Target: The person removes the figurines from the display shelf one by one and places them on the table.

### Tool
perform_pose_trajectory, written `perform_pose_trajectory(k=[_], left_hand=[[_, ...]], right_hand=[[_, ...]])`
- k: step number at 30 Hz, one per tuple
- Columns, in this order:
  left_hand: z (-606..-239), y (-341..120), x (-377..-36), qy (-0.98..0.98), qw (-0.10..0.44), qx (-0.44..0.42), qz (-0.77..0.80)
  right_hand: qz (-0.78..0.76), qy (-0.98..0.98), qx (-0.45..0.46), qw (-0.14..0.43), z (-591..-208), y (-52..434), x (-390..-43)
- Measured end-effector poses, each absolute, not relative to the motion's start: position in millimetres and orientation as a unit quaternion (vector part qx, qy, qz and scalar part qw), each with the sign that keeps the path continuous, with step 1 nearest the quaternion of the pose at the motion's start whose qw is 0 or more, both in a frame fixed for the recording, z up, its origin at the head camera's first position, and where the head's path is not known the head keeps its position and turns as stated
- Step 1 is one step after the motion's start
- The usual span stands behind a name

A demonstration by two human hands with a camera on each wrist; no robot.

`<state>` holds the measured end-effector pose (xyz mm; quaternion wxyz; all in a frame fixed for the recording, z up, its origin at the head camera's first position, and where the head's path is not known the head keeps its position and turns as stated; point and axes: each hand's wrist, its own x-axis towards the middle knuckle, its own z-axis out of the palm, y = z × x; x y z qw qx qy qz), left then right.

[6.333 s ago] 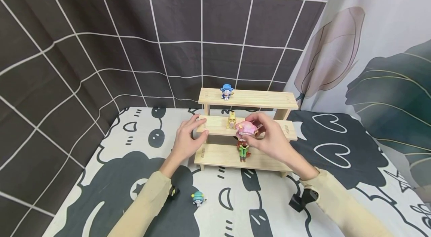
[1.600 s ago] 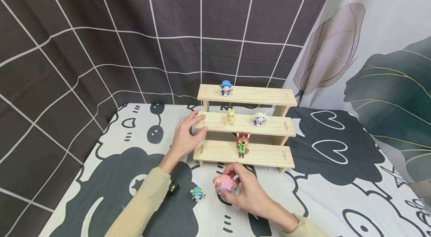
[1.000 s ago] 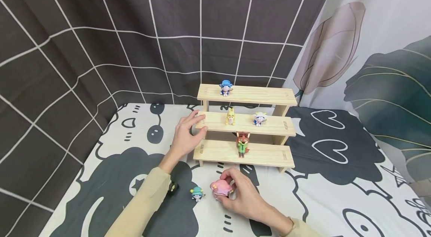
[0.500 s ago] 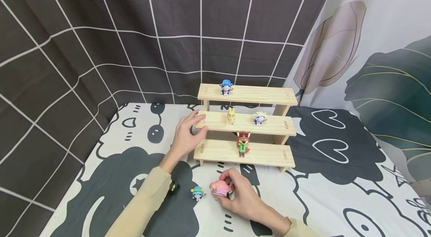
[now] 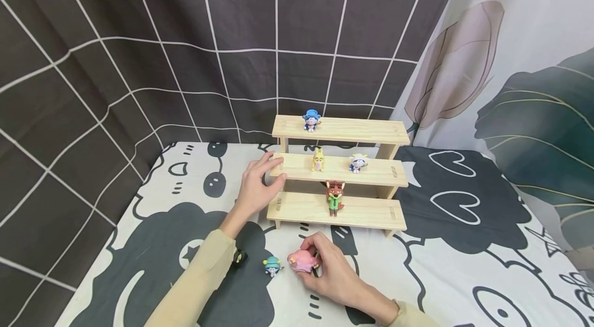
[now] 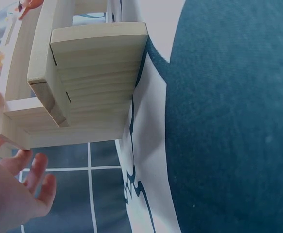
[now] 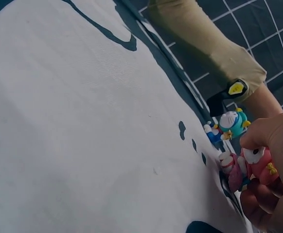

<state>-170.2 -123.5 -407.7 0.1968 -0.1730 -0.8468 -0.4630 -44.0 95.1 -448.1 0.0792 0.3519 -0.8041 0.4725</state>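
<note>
My right hand (image 5: 331,270) holds a small pink figurine (image 5: 302,261) between thumb and fingers, low at the patterned cloth in front of the shelf. In the right wrist view the pink figurine (image 7: 259,165) is partly covered by fingers. Just left of it stands a teal-hatted figurine (image 5: 271,266). With thumb and fingers my left hand (image 5: 257,185) grips the left end of the middle tier of a three-tier wooden shelf (image 5: 297,213). The left wrist view has that hand (image 6: 20,189) at the end of the shelf (image 6: 97,73).
A blue-hatted figurine (image 5: 311,120) sits on the top tier. The middle tier bears a yellow figurine (image 5: 317,160) and a white-hatted one (image 5: 358,163). A fox figurine (image 5: 334,198) stands on the bottom tier. Behind hangs a dark checked curtain (image 5: 241,22).
My right hand has brought the pink figurine from the middle tier down to the cloth, lately shifting slightly left toward the teal-hatted figurine. My left hand stays at the shelf.
</note>
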Motion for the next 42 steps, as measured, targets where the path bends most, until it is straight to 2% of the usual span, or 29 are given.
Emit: perform_pose_trajectory(k=[22,42], left_hand=[[-405.2,-123.3,-168.8,-0.848,0.191,-0.166,-0.466],[-407.4,-123.0,-168.4,-0.844,0.196,-0.169,-0.469]], right_hand=[[0.473,-0.809,0.347,0.042,-449.5,94.5,-40.3],[0.46,-0.811,0.358,0.047,-450.5,95.9,-40.2]])
